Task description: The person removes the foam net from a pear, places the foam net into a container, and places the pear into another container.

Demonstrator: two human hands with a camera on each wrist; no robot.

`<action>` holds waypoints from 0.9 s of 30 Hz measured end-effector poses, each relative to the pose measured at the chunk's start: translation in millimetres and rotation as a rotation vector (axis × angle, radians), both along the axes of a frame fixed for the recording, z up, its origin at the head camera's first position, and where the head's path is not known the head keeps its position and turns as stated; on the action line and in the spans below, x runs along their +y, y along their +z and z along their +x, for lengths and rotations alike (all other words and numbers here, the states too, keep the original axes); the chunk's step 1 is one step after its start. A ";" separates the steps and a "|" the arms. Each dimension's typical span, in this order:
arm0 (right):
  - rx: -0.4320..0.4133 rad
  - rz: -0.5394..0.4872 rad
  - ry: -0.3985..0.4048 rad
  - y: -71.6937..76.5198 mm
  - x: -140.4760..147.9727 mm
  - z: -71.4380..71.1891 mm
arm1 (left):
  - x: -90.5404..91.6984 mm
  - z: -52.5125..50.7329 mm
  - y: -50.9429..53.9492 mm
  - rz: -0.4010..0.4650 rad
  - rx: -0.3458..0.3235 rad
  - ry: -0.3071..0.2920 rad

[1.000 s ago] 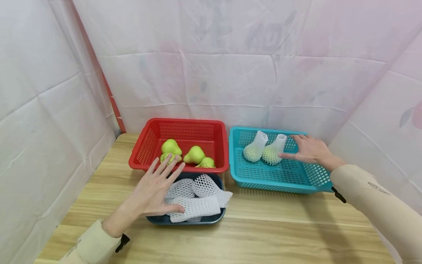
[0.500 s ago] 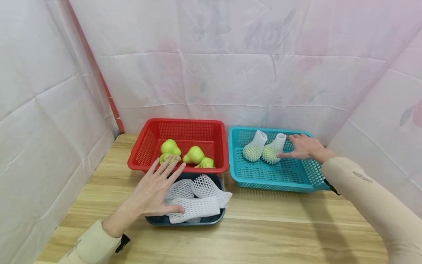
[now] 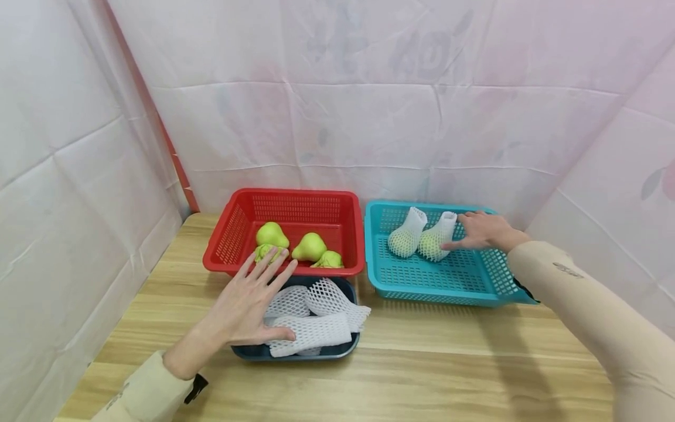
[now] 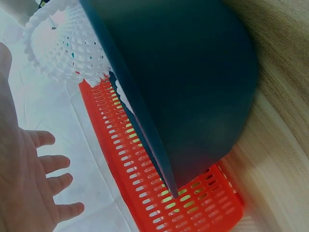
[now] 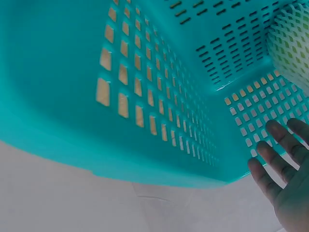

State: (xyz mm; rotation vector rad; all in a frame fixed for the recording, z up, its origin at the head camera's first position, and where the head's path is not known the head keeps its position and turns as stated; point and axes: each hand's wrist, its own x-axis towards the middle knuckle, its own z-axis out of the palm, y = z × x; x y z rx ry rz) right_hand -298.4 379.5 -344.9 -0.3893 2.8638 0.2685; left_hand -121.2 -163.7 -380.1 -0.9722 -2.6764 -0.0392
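My left hand (image 3: 245, 308), fingers spread, hovers over the left side of a dark blue basin (image 3: 337, 353) and holds nothing. White foam fruit nets (image 3: 316, 334) lie in that basin, one sticking out past its right rim. Behind it, a red basket (image 3: 306, 196) holds several green pears (image 3: 310, 247); my fingertips partly cover one. My right hand (image 3: 484, 230) is over the right part of a turquoise basket (image 3: 437, 297), fingers extended, beside two pears in foam nets (image 3: 405, 241). Its thumb is by the right-hand netted pear (image 3: 433, 245); whether they touch I cannot tell.
The baskets stand side by side at the back of a wooden table (image 3: 422, 375). White sheeting (image 3: 369, 129) hangs close behind them and on both sides. In the left wrist view the basin's outer wall (image 4: 183, 87) blocks much of the sight.
My right hand has shifted slightly left and nearer to the netted pears, its sleeve moving along. The left hand stays in the same place with its fingers spread.
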 end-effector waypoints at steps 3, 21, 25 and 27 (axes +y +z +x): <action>-0.022 -0.007 0.006 -1.8 -3.3 -1.8 | -0.3 0.4 0.2 0.004 -0.003 -0.002; -0.048 -0.061 0.012 -9.8 -18.7 -6.2 | -1.2 0.3 3.8 0.013 0.003 0.005; -0.034 -0.062 0.031 -13.4 -18.7 -7.1 | -1.8 0.9 4.6 0.011 0.007 0.007; -0.030 -0.062 0.041 -14.3 -20.1 -7.0 | -1.8 1.4 5.3 0.011 0.005 0.008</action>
